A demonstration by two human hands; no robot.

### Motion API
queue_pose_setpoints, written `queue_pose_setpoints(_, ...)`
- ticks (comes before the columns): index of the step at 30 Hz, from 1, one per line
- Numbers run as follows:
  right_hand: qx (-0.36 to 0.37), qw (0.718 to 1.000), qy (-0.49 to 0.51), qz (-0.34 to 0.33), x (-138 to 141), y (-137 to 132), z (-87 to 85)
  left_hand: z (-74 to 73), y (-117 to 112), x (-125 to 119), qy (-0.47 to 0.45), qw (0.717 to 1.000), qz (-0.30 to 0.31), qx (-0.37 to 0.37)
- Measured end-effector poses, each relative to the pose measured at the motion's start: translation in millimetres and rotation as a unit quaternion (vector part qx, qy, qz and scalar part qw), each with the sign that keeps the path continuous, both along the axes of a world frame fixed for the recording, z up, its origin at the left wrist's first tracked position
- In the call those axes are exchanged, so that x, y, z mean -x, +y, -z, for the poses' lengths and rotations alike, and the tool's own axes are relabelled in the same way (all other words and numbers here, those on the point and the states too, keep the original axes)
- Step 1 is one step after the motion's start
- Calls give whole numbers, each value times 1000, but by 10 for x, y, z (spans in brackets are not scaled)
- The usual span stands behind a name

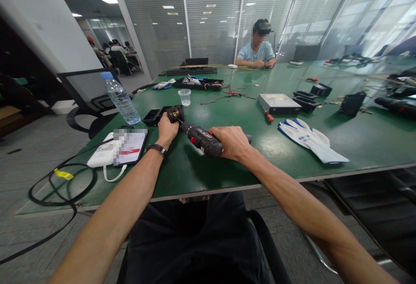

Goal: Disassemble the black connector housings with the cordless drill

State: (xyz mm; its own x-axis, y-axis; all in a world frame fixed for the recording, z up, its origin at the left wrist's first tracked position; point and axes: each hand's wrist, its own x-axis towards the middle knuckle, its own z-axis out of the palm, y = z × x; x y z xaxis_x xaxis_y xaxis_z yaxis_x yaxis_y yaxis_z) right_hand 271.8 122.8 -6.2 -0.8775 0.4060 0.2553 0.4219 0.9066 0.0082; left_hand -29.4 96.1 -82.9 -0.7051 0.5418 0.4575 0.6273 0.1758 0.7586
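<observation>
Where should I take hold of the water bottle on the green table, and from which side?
Probably around the clear middle of the water bottle, below the blue cap. It stands upright and is round, so a side wrap fits. Come from the near side: only the flat phone lies there, while black trays sit close on its right.

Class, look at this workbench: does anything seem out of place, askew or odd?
Loose wire scraps lie strewn across the table beyond the plastic cup. Work gloves lie unused while the bare right hand grips a power screwdriver and the left hand a black part.
</observation>
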Motion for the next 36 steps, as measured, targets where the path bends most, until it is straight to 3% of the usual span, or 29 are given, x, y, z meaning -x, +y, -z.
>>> queue_pose_setpoints(21, 2, 1000, 3, 8, 1, 0, 2, -4, -9, -12, 14, 1000, 5, -4)
queue_pose_setpoints(36, -6, 1000, -13, -5, 9, 19, 26, -43, -24, -44, 29, 999, -25, 29)
